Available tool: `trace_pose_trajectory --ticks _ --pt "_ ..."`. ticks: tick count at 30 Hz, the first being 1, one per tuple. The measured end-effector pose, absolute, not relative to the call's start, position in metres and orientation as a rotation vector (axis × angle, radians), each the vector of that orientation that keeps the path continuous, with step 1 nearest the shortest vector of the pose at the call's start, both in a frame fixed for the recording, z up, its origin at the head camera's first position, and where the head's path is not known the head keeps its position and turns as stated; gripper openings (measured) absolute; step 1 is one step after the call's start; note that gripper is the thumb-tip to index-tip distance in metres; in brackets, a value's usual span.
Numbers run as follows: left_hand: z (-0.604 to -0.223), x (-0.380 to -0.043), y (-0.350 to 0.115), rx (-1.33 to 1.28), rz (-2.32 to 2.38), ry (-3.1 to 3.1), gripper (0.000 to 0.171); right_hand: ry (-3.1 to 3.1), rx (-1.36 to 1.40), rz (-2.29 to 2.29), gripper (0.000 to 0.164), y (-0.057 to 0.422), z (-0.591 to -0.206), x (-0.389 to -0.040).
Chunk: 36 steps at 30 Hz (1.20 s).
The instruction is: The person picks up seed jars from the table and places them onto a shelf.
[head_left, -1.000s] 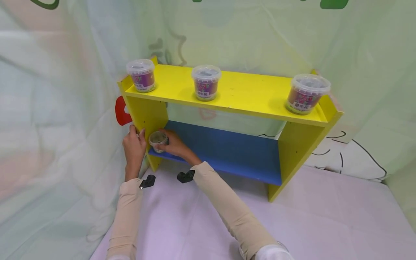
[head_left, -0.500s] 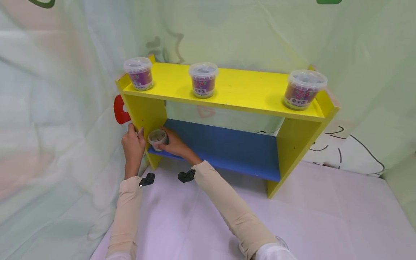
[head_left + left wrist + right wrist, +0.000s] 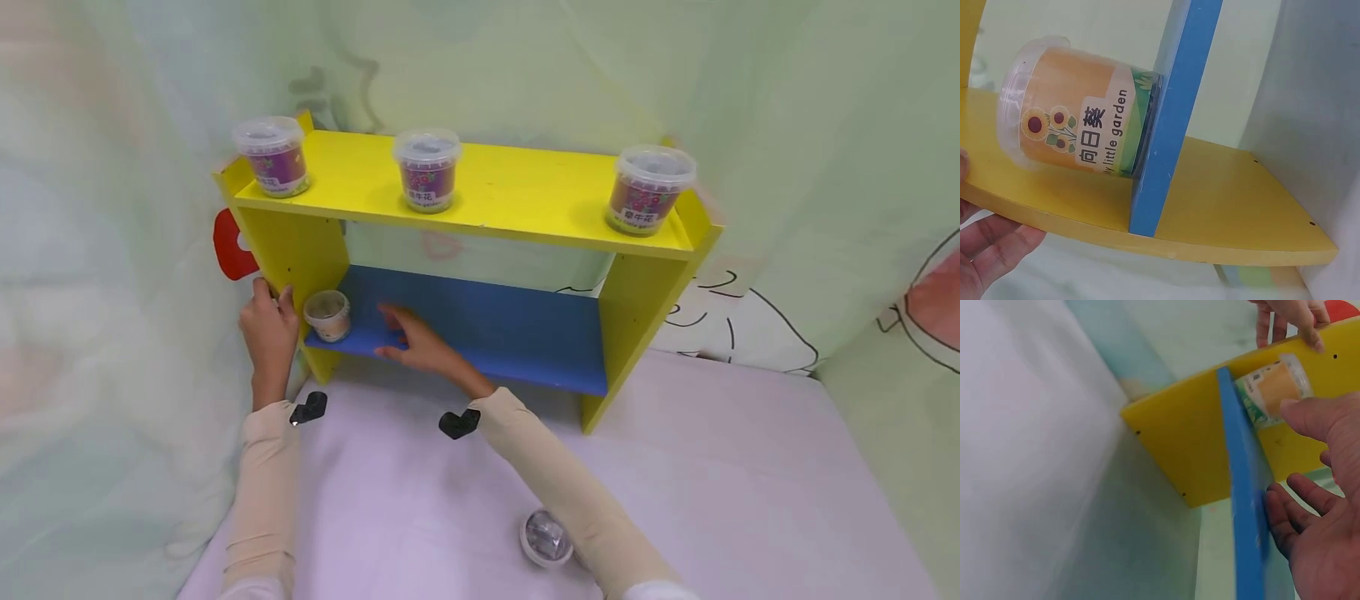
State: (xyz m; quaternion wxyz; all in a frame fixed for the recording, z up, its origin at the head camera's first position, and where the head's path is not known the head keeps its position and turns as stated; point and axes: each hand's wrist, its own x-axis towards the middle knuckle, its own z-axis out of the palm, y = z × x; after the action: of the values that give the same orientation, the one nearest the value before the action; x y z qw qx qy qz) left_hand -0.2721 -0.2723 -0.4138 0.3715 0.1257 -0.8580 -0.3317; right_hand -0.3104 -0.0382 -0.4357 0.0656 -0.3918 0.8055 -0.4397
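Note:
A clear plastic cup with an orange sunflower label (image 3: 1072, 112) stands upright on the blue lower shelf (image 3: 480, 321), at its left end beside the yellow side panel (image 3: 288, 250). My left hand (image 3: 272, 329) pinches the front edge of that panel, fingers on the outside and thumb toward the inside; in the left wrist view only part of the hand (image 3: 991, 247) shows. My right hand (image 3: 420, 340) is to the right of the cup and apart from it, over the blue shelf's front. Its thumb and fingers are spread, holding nothing, as the right wrist view also shows.
Three lidded cups with purple labels stand on the yellow top shelf (image 3: 525, 179): a left one (image 3: 276, 162), a middle one (image 3: 427, 175) and a right one (image 3: 648, 196). Another round lidded container (image 3: 546, 537) is on the pale cloth (image 3: 420, 500), near my right forearm.
My right hand has let go of the sunflower cup and drawn back to the right. The cup stays on the blue shelf. My left hand keeps its hold; the head view has shifted.

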Motion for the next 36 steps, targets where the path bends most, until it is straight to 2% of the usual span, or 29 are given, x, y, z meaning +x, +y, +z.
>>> trace_pose_trajectory --ticks 8,17,28,36 --pt "-0.412 -0.274 -0.272 0.347 -0.865 -2.206 0.04 2.582 -1.421 -1.24 0.052 0.0 -0.447 -0.29" --pt "-0.406 -0.274 -0.27 0.404 -0.87 -2.217 0.044 2.698 -1.523 -1.082 0.045 0.033 -0.434 -0.261" --pt "-0.413 -0.274 -0.272 0.357 -0.824 -2.17 0.04 2.696 -1.498 -0.978 0.032 0.091 -0.433 -0.225" --pt "-0.413 -0.273 -0.27 0.383 -0.852 -2.183 0.042 2.612 -1.282 -0.785 0.033 0.131 -0.436 -0.197"
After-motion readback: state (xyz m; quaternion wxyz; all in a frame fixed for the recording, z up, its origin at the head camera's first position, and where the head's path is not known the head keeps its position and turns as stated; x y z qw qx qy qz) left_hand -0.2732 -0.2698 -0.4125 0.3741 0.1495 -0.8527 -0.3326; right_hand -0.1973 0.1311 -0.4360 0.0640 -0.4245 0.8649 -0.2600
